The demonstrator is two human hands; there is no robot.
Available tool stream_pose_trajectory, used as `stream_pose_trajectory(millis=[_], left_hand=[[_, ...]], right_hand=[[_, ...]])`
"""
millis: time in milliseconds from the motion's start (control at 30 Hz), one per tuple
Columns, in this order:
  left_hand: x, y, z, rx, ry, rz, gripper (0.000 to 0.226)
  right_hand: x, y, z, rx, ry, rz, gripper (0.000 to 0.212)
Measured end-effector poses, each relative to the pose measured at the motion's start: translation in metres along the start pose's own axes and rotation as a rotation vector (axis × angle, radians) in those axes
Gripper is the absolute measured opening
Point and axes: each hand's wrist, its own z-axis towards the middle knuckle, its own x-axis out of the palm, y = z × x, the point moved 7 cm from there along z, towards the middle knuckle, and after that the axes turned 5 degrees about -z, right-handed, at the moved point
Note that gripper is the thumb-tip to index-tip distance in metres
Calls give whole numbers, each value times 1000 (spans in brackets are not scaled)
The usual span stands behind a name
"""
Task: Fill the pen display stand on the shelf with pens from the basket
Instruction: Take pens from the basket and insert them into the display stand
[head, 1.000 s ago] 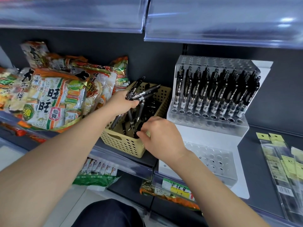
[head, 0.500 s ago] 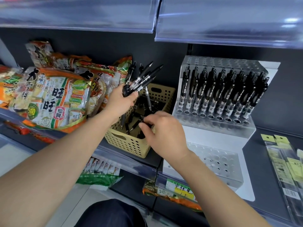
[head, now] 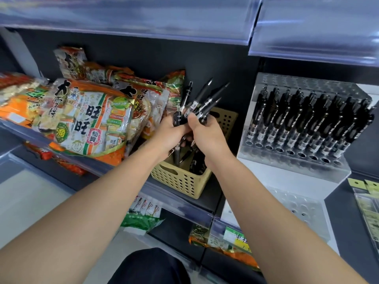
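Note:
A fanned bunch of black pens (head: 202,100) sticks up above the yellow perforated basket (head: 180,181). My left hand (head: 169,133) grips the bunch from the left. My right hand (head: 207,133) closes on the same bunch from the right, thumb pressed against it. More black pens lie inside the basket under my hands. To the right stands the clear acrylic pen display stand (head: 295,160), its upper tier holding a row of black pens (head: 307,119), with a row of bare holes in front. A lower holed tier (head: 299,210) carries no pens.
Orange snack bags (head: 88,119) are piled left of the basket, nearly touching my left hand. Clear price rails (head: 131,15) overhang from the shelf above. Packaged items (head: 369,206) lie at the far right. More snack packets (head: 223,242) sit on the shelf below.
My right hand rose out of the basket and joined my left hand on the pen bunch. The bunch stays lifted above the basket.

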Motion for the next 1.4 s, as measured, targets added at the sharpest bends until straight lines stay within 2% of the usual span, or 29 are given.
stream_pose_trajectory(millis=[233,433,633,700,800,867,967,1033,1133,1267,1400], left_hand=[[15,-15,-13,152,147,203,18],[17,-24,-18,175,149,220,11],[26,-24,-16,181,232,316,48],[32,-26,-18,169,279,338,55],[33,-24,-11,128,256,288,67],[36,-25,-11,127,249,229,63],[38,-26,-13,150,217,96,32],[38,-28,-14,153,187,18,33],[32,-26,-9,118,91,-106,25],[15,-26,-8,-6,-62,-407,17],[8,-31,-13,-70,-142,-736,27]], right_hand=[[-7,-2,-7,129,-23,361,50],[-16,2,-12,156,-74,577,28],[-15,10,-13,89,-67,461,17],[-13,15,-13,72,-44,431,16],[-12,19,-13,72,4,478,17],[-13,18,-13,89,28,514,19],[-14,17,-18,104,74,531,20],[-13,19,-20,78,109,538,19],[-15,21,-20,27,127,535,30],[-25,19,-27,20,122,376,24],[-29,8,-40,90,98,248,50]])
